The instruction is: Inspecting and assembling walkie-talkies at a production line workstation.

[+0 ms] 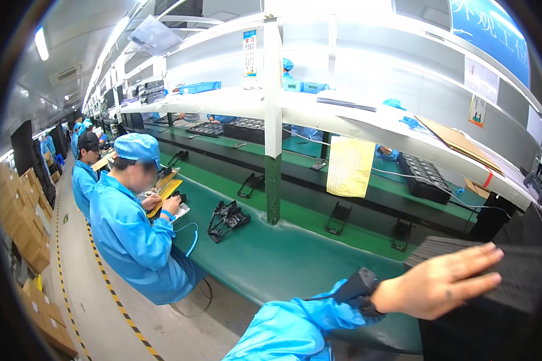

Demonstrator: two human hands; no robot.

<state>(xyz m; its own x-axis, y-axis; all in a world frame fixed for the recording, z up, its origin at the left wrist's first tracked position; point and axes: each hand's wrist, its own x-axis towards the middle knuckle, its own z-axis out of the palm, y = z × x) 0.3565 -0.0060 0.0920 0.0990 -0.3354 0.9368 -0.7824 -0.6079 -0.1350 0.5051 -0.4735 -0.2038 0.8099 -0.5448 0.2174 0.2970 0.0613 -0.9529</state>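
My left hand (436, 286) reaches out at the lower right, its blue sleeve coming up from the lower edge and a black band round the wrist. Its fingers are stretched out and apart, with nothing visible in them. They lie in front of a dark stack of layered black sheets (442, 245), partly blurred; whether they touch it I cannot tell. My right hand is out of view. To the left of my arm, a black plastic assembly (227, 221) rests on the green bench (253, 265).
A co-worker (135, 228) in blue sits at the left, both hands on a small part over a yellow tray (165, 195). Black frames (338, 218) lie along the conveyor. A white-and-green post (273, 132) rises from the bench. Cartons (27, 222) line the far-left aisle.
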